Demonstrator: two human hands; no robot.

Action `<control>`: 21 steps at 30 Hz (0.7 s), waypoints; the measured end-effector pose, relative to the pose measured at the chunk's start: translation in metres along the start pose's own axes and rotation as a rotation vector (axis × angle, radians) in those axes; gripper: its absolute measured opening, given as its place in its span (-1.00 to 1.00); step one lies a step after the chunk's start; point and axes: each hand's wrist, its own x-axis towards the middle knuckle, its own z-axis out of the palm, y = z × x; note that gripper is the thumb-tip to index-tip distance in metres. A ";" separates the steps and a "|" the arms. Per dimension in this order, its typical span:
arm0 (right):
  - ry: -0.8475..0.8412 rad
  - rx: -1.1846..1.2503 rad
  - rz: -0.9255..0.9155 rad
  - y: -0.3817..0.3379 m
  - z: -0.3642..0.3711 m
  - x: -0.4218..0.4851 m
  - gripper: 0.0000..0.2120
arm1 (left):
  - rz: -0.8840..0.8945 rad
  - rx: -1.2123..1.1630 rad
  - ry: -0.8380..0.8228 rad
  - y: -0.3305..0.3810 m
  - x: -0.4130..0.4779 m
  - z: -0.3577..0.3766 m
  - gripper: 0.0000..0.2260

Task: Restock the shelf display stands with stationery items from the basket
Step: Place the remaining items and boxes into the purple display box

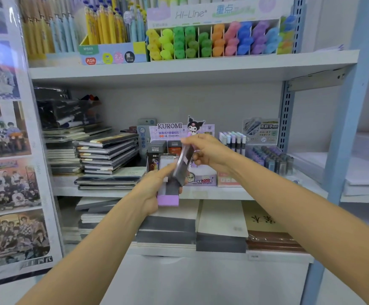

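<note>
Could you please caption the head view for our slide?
Person's left hand holds a purple-ended pack; right hand pinches a slim case before the Kuromi stand.

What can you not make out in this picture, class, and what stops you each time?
1. Basket: head view, outside the frame.
2. Pack held by the left hand and right hand: head view, motion blur, label unreadable.
3. Kuromi stand: head view, compartments mostly hidden behind hands and pack.
4. Tan pens: head view, tops cut off by the top edge.
</note>
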 end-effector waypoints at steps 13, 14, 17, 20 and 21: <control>-0.029 -0.211 -0.025 -0.005 -0.017 -0.001 -0.68 | 0.019 0.014 0.203 0.003 0.004 -0.007 -0.75; 0.015 -0.231 -0.033 -0.007 -0.018 0.001 -0.67 | 0.005 -0.019 0.194 0.004 0.004 -0.008 -0.76; 0.188 -0.284 -0.129 -0.011 -0.026 0.009 -0.68 | -0.032 -0.100 0.133 0.006 0.007 -0.013 -0.71; 0.332 -0.449 -0.260 -0.008 -0.032 0.019 -0.69 | -0.003 -0.096 0.123 0.003 0.010 -0.016 -0.69; 0.358 -0.518 -0.299 -0.005 -0.032 0.021 -0.68 | 0.023 -0.077 0.121 0.002 0.011 -0.017 -0.71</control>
